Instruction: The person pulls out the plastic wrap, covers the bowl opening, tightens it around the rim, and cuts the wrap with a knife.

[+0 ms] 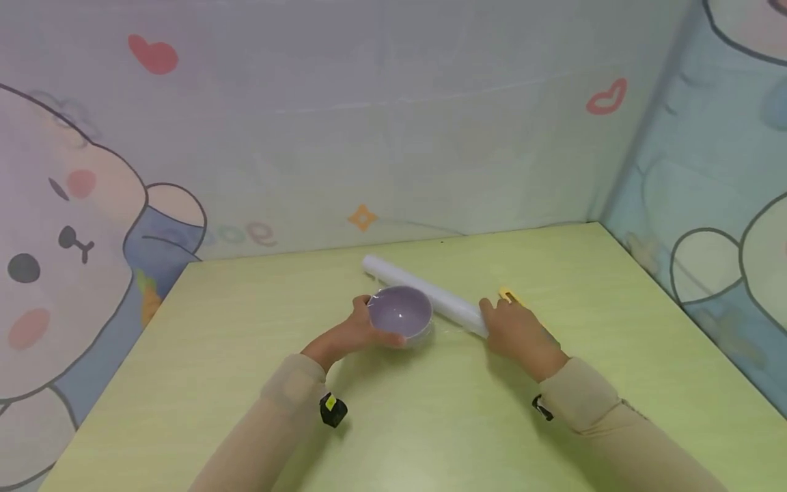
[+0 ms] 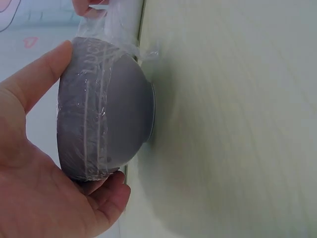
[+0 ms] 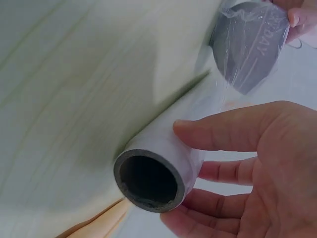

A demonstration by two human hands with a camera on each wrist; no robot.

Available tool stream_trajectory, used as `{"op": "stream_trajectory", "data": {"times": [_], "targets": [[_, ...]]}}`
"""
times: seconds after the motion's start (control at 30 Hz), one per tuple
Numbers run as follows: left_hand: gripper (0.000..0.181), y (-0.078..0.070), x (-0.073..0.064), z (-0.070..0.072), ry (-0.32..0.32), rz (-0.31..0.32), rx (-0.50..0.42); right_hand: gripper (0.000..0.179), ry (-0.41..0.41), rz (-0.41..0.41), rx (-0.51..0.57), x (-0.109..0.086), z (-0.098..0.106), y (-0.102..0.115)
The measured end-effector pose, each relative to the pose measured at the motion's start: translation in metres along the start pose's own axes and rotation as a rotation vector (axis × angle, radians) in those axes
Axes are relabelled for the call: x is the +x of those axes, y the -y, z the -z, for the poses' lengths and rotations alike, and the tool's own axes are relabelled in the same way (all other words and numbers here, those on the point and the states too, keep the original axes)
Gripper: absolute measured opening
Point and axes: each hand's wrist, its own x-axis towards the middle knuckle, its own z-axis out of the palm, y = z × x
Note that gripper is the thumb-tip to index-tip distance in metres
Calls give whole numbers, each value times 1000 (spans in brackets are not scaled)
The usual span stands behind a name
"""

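Nearest the left wrist camera, the left hand (image 2: 47, 183) curls thumb and fingers round a purple bowl (image 2: 131, 114), gripping its sides; whether its foot touches the table (image 1: 430, 424) cannot be told. Clear film (image 2: 94, 109) wraps the bowl's wall and stretches toward a white roll (image 1: 451, 304) slanting behind it. Fingers of the right hand (image 1: 519, 335) grip the roll's near end; a partly hidden yellow tool (image 1: 509, 295) lies just beyond.

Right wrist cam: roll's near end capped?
No, the roll is visibly open and hollow at the end by the right hand.
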Motion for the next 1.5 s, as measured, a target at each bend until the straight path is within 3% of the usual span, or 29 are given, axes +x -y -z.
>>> {"op": "stream_trajectory", "data": {"times": [0.2, 0.37, 0.53, 0.8, 1.07, 1.33, 1.5], "targets": [[115, 5, 6, 4, 68, 10, -19, 23, -102, 35, -61, -10, 0, 8], [113, 9, 8, 8, 114, 8, -31, 22, -52, 10, -30, -15, 3, 10], [112, 9, 6, 9, 125, 6, -35, 23, -31, -21, -11, -18, 5, 12], [110, 14, 8, 11, 140, -6, -43, 24, -147, -21, -50, -20, 0, 17], [110, 19, 11, 13, 166, -13, -36, 24, -205, -48, -64, -25, -3, 20], [111, 19, 10, 16, 194, -10, -52, 23, -138, -67, -33, -32, 0, 22], [105, 19, 9, 19, 215, -18, -45, 25, -26, -110, 11, -33, 3, 24]]}}
